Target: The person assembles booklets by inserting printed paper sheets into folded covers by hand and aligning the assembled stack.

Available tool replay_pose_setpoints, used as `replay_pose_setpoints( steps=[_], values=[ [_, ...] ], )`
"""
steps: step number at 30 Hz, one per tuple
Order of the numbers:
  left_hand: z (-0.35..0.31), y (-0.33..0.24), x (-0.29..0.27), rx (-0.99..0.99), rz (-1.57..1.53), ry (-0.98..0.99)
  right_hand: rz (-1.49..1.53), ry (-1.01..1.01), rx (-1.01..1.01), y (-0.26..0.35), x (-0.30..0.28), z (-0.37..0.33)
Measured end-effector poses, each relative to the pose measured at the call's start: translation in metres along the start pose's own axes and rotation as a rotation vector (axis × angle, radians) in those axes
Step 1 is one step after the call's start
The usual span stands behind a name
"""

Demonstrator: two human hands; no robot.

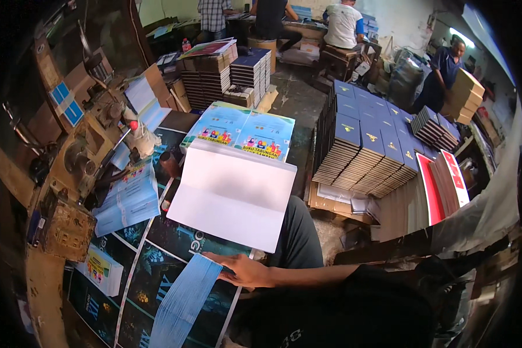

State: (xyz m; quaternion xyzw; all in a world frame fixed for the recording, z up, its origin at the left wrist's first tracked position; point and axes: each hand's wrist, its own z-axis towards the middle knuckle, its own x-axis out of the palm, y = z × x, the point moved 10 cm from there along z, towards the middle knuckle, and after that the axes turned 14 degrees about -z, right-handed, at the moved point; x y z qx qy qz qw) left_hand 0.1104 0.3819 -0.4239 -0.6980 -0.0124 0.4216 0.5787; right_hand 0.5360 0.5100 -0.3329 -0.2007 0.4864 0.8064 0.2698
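Observation:
My right hand [242, 270] reaches in from the right. Its thumb and fingers are closed on the upper end of a fanned stack of light blue booklets [187, 304], which slants down to the lower edge of the view. My left hand does not clearly show; only a small skin-toned patch appears at the lower edge. Just beyond the right hand lie blank white pages [229, 194], folded open. Behind them, blue printed covers [238, 130] with cartoon pictures sit side by side. Another fanned bundle of blue booklets [127, 200] rests at the left.
An old wooden and metal machine [78, 162] stands along the left. Dark printed sheets [156, 278] cover the worktop. Tall piles of dark blue books [371, 130] stand at the right. A person holding brown boxes [465, 95] is at the far right; several others work at the back.

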Motion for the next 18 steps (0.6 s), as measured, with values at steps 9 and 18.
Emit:
replay_pose_setpoints(
  steps=[9,18],
  values=[
    [0.018,-0.121,0.017,0.261,0.143,0.225,-0.019,0.237,0.042,0.007,-0.017,0.045],
    [-0.003,-0.107,-0.054,0.227,-0.041,-0.107,0.038,0.843,0.224,0.010,0.081,0.007]
  ],
)
